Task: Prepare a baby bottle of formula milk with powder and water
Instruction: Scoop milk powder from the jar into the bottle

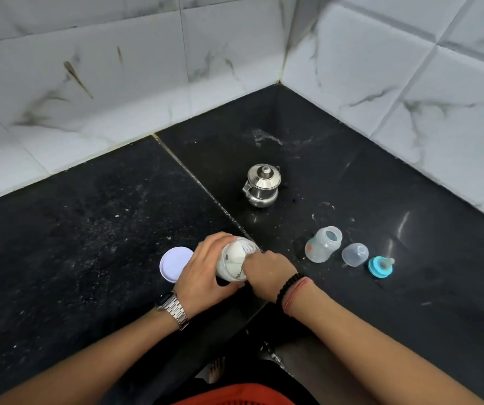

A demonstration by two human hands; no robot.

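Observation:
A clear jar of white formula powder (pixel 233 260) stands open on the black counter (pixel 88 244). My left hand (pixel 205 270) grips its side. My right hand (pixel 267 271) is at the jar's mouth with curled fingers; a clear scoop handle seems to show there, but what it holds is hidden. The jar's white lid (pixel 175 263) lies flat to the left. To the right stands the empty baby bottle (pixel 322 244), open at the top, then its clear cap (pixel 354 254) and the blue ring with teat (pixel 380 266). A lidded steel pot (pixel 261 185) stands behind.
White marble tiles (pixel 118 83) wall the counter at the back and right, meeting in a corner. Powder specks and a pale smear mark the black stone. The counter's front edge runs just below my wrists, with my foot seen beneath.

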